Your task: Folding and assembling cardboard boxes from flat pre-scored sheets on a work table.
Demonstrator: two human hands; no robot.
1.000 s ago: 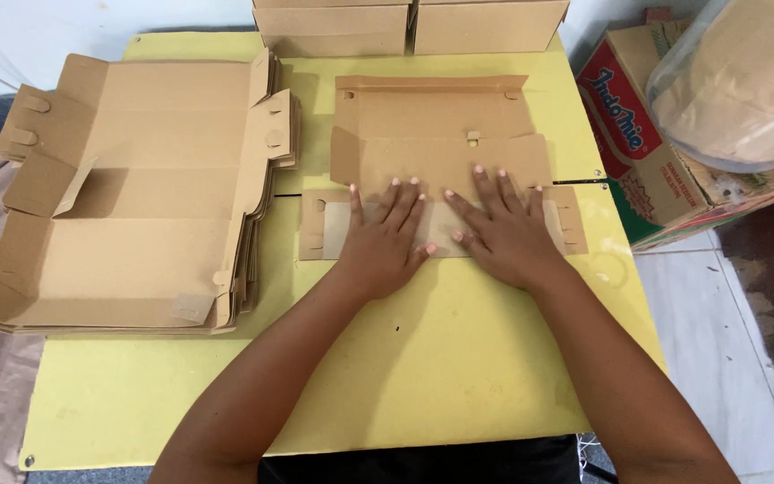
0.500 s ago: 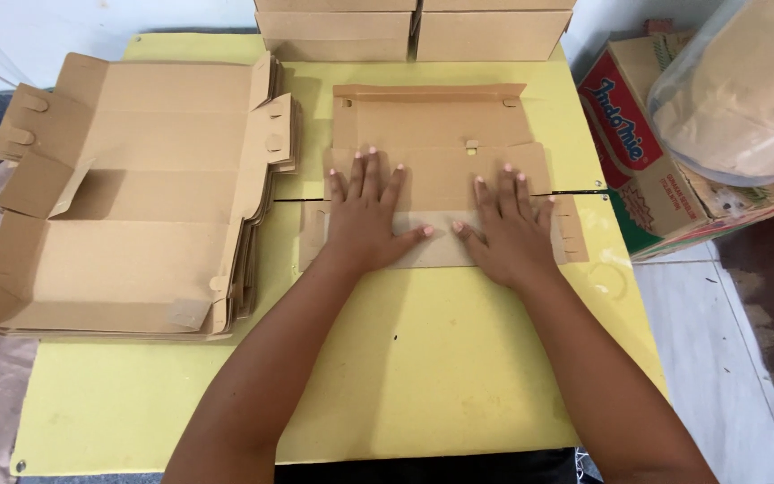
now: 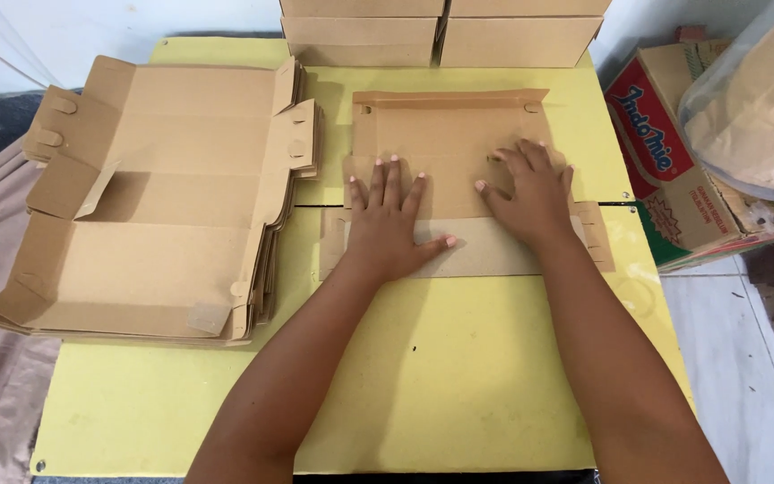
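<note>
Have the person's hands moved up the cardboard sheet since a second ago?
Yes. Both the left hand and right hand have slid up the cardboard sheet, away from its near flap and toward the stacked boxes.

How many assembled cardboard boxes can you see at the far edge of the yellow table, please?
2 at least: the left box and the right box, side by side behind the flat blank. More seem stacked above, cropped by the frame.
</note>
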